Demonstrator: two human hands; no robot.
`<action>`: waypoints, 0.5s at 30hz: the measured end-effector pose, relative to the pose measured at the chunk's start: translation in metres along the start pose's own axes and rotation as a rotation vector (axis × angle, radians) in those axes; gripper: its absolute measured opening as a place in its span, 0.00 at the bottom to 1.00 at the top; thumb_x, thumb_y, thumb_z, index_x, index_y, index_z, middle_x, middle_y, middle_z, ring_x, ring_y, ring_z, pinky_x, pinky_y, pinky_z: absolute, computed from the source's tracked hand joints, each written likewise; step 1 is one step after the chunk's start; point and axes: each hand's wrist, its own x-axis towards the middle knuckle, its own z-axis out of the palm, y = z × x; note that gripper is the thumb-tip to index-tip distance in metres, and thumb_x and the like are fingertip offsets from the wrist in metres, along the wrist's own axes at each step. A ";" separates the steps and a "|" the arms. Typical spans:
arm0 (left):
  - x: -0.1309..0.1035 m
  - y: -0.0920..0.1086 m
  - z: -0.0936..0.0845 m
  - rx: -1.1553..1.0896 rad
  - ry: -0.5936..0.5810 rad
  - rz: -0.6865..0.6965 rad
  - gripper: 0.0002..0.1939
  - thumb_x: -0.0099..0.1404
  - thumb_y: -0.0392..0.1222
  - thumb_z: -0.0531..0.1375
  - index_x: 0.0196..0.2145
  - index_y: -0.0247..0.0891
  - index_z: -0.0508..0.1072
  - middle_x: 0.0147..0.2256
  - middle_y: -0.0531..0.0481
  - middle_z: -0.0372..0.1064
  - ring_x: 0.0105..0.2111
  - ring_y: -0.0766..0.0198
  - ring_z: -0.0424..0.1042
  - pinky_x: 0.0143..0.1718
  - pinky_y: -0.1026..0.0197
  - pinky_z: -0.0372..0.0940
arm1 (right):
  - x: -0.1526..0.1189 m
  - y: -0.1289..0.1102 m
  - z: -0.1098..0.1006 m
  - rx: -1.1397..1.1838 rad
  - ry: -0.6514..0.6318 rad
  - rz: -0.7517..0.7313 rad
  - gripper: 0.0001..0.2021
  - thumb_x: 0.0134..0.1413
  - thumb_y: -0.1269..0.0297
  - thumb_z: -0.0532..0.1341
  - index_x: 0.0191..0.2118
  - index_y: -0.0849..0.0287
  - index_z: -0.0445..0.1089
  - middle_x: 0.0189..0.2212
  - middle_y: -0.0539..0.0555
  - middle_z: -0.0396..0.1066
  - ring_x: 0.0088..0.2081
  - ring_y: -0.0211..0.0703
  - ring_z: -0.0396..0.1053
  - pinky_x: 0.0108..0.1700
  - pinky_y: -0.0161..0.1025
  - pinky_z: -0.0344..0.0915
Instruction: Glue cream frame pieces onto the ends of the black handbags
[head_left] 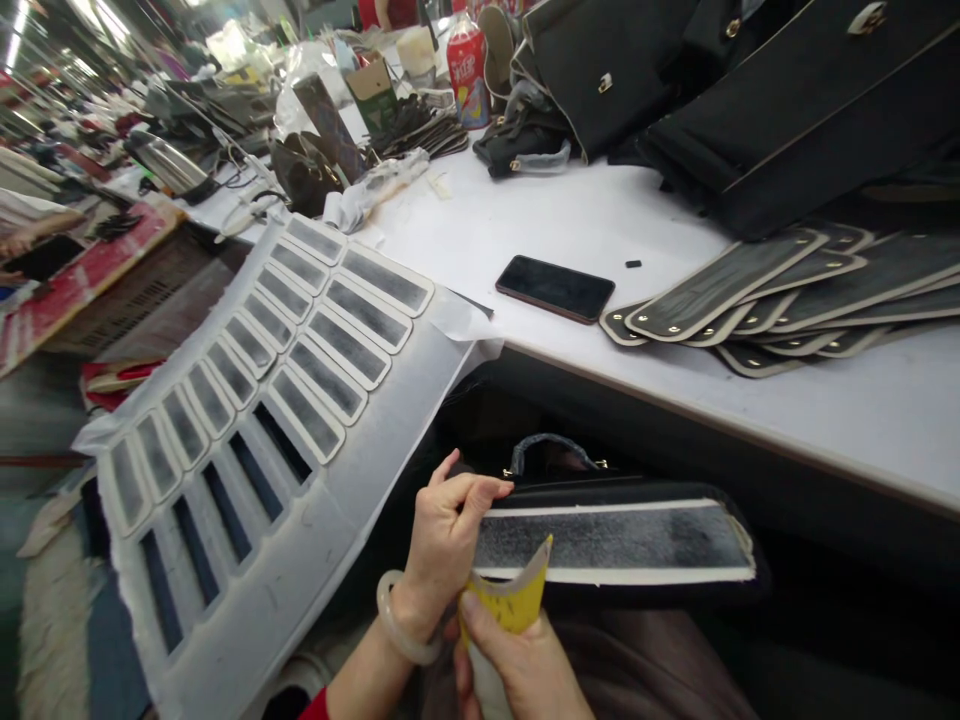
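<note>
A black handbag [750,545] lies across my lap, with a long grey-black strip [622,541] edged in white facing up. My left hand [450,515], with a pale bangle at the wrist, is closed at the bag's left end; its thumb and forefinger pinch by the strip's corner. Below it, my right hand [517,660] grips a yellow scraper-like tool [517,598] with a concave edge and a pale handle. The tool's tip overlaps the strip's lower left in view; I cannot tell whether it touches. A wrapped bag handle [555,440] shows behind.
At left, a pale sheet [300,570] carries rows of dark white-edged pieces and several dark slots. On the white table [525,220] lie a phone [555,288], a stack of strap-like panels [720,290], black bags [637,60] and a red can [468,72].
</note>
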 end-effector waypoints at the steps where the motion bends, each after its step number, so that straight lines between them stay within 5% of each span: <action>1: 0.001 0.002 0.001 0.043 0.007 0.018 0.15 0.70 0.48 0.56 0.31 0.45 0.80 0.30 0.56 0.79 0.30 0.63 0.75 0.65 0.47 0.46 | 0.002 0.002 0.000 -0.008 0.003 -0.011 0.31 0.37 0.34 0.68 0.24 0.64 0.72 0.09 0.48 0.62 0.10 0.32 0.56 0.15 0.31 0.54; 5: 0.002 0.009 0.001 0.026 0.065 0.021 0.14 0.65 0.50 0.62 0.24 0.42 0.75 0.22 0.57 0.70 0.24 0.64 0.67 0.65 0.47 0.47 | 0.006 0.007 0.004 -0.040 0.023 -0.024 0.32 0.35 0.31 0.67 0.24 0.61 0.70 0.08 0.46 0.59 0.09 0.34 0.55 0.15 0.33 0.55; 7: -0.001 0.010 0.000 -0.075 0.078 0.001 0.17 0.67 0.52 0.58 0.25 0.41 0.75 0.25 0.53 0.72 0.28 0.62 0.70 0.63 0.46 0.53 | 0.000 0.004 0.004 -0.058 0.009 -0.016 0.33 0.34 0.30 0.66 0.26 0.62 0.70 0.09 0.46 0.60 0.09 0.33 0.55 0.14 0.32 0.56; 10: -0.014 0.006 -0.003 -0.284 0.119 -0.033 0.25 0.74 0.54 0.41 0.41 0.39 0.74 0.41 0.44 0.77 0.43 0.55 0.75 0.56 0.46 0.64 | -0.023 -0.013 -0.004 -0.102 -0.050 -0.025 0.32 0.38 0.34 0.68 0.31 0.64 0.71 0.11 0.47 0.64 0.11 0.32 0.57 0.16 0.31 0.58; 12: -0.029 -0.001 -0.005 -0.428 0.155 -0.049 0.28 0.75 0.53 0.35 0.52 0.37 0.68 0.54 0.39 0.71 0.54 0.54 0.70 0.58 0.46 0.63 | -0.043 -0.029 -0.013 -0.099 -0.024 -0.050 0.30 0.41 0.38 0.69 0.35 0.65 0.71 0.14 0.48 0.67 0.13 0.32 0.60 0.18 0.31 0.60; 15: -0.056 -0.017 -0.006 -0.595 0.096 -0.057 0.26 0.70 0.52 0.52 0.62 0.41 0.61 0.64 0.43 0.57 0.64 0.51 0.56 0.65 0.48 0.53 | -0.072 -0.053 -0.029 -0.037 0.078 -0.087 0.28 0.43 0.44 0.71 0.40 0.64 0.71 0.19 0.49 0.70 0.15 0.32 0.61 0.20 0.32 0.62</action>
